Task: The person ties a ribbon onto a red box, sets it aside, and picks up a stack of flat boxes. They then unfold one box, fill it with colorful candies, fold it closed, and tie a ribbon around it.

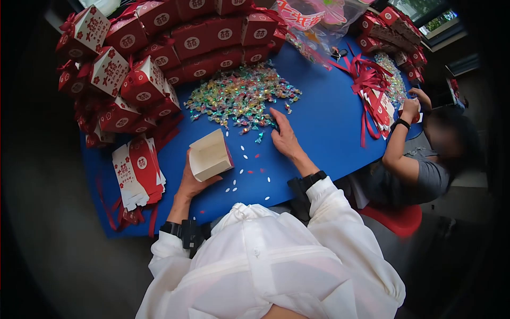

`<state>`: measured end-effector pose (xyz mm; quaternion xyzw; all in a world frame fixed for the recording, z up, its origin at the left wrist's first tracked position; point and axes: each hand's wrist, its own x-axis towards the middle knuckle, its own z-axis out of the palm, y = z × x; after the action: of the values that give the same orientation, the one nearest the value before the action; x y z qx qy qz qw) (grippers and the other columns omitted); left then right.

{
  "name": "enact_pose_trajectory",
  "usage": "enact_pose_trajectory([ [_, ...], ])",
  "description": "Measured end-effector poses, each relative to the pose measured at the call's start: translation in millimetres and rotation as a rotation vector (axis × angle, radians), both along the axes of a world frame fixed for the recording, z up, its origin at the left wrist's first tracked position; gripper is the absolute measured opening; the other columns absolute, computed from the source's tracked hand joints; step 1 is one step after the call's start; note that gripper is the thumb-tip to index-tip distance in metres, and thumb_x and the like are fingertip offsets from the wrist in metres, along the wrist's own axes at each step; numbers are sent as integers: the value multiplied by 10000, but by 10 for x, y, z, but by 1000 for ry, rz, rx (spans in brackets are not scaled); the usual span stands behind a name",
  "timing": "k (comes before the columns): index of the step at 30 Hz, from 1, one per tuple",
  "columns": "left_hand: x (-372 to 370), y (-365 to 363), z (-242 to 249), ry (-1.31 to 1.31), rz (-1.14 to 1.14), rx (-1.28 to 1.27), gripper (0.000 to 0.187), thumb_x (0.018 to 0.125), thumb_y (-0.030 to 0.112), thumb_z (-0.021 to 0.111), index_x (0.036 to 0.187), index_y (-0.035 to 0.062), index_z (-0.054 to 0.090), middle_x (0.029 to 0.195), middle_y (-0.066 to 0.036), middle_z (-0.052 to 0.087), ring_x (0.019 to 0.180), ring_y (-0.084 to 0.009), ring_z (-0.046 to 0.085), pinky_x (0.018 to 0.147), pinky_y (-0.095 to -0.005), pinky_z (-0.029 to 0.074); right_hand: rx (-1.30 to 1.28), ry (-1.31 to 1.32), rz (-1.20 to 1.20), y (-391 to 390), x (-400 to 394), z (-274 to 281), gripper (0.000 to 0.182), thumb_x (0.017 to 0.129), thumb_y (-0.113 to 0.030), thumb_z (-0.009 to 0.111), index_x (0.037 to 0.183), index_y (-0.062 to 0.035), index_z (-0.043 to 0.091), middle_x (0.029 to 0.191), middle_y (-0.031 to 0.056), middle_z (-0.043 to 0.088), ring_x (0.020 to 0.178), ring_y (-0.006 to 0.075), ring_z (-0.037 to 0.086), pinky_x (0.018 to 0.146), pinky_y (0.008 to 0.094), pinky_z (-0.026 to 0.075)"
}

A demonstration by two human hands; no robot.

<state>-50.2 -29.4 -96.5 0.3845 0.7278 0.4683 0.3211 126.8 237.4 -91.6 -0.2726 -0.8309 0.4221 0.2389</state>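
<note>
My left hand (192, 183) holds an open small box (210, 154), its pale inside facing up, just above the blue table (324, 122). My right hand (284, 135) lies flat on the table at the near edge of a heap of shiny wrapped candies (239, 95), fingers spread toward the sweets. Whether a candy is under the fingers is hidden. Small white and red paper bits (247, 165) are scattered between my hands.
Finished red-and-white boxes (159, 42) are piled along the far and left side. Flat unfolded boxes (137, 173) lie at the left. Red ribbons (369, 87) and more boxes (393, 32) sit at the right, where another person (419, 159) works.
</note>
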Motion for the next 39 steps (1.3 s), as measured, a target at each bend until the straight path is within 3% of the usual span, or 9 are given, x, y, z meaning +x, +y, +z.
enact_pose_trajectory([
  [3, -22, 13, -56, 7, -17, -71, 1070, 492, 168, 916, 1360, 62, 300, 1291, -128, 469, 1218, -285, 460, 1035, -364, 371, 220, -166, -15, -129, -145, -7, 706, 691, 45, 446, 1374, -129, 405, 1371, 110, 429, 1240, 312, 388, 1039, 451, 299],
  [8, -12, 3, -73, 21, 15, -101, 924, 507, 151, 906, 1287, 44, 420, 1280, -122, 486, 1199, -281, 479, 1023, -369, 382, 229, -249, 84, -134, -166, 115, 751, 659, 39, 447, 1383, -156, 400, 1344, 80, 475, 1218, 302, 409, 1056, 439, 253],
  [11, -14, 8, -59, -7, 22, -70, 872, 520, 138, 902, 1262, 47, 453, 1245, -108, 526, 1163, -266, 514, 1000, -364, 406, -17, -97, 173, -12, -30, 155, 760, 650, 81, 388, 1385, -113, 385, 1336, 91, 485, 1234, 286, 446, 1084, 405, 261],
  [13, -9, 20, 5, -47, 29, -67, 871, 523, 129, 901, 1265, 50, 452, 1227, -102, 543, 1145, -257, 528, 989, -358, 416, -461, 96, 92, 21, 52, 116, 762, 645, 121, 345, 1375, -90, 395, 1363, 115, 454, 1226, 280, 476, 1082, 363, 295],
  [17, 7, 30, 69, -140, 37, -101, 863, 527, 104, 899, 1265, 50, 454, 1192, -90, 574, 1105, -239, 557, 964, -340, 438, -486, 123, 77, 68, 105, 61, 642, 704, 99, 417, 1327, -54, 448, 1345, 139, 460, 1237, 308, 466, 1060, 400, 344],
  [19, 12, 26, 67, -139, 46, -111, 862, 526, 101, 899, 1262, 47, 455, 1202, -93, 569, 1112, -239, 553, 968, -341, 435, 25, 34, 143, 30, 70, 55, 595, 737, 66, 520, 1312, -80, 477, 1319, 137, 471, 1168, 299, 508, 1019, 394, 378],
  [22, 20, 32, 91, -138, 55, -98, 871, 524, 101, 900, 1267, 45, 448, 1223, -98, 556, 1129, -242, 541, 980, -345, 427, 313, -125, 97, -68, 0, 57, 506, 762, 23, 602, 1248, -108, 542, 1231, 123, 495, 1106, 276, 523, 958, 362, 403],
  [28, -21, 7, 58, -146, 25, -56, 943, 517, 126, 905, 1310, 47, 401, 1258, -104, 528, 1177, -255, 508, 1012, -357, 401, 185, -163, -68, -127, -28, -42, 336, 742, -5, 643, 1058, -116, 632, 1029, 73, 524, 996, 268, 522, 847, 410, 412],
  [39, -69, -17, -91, -41, -19, -31, 1029, 500, 158, 908, 1357, 42, 351, 1314, -129, 471, 1235, -289, 453, 1054, -370, 354, 418, -217, -174, -270, 241, 67, 276, 778, -107, 697, 1043, -127, 624, 960, 89, 508, 876, 284, 562, 730, 389, 476],
])
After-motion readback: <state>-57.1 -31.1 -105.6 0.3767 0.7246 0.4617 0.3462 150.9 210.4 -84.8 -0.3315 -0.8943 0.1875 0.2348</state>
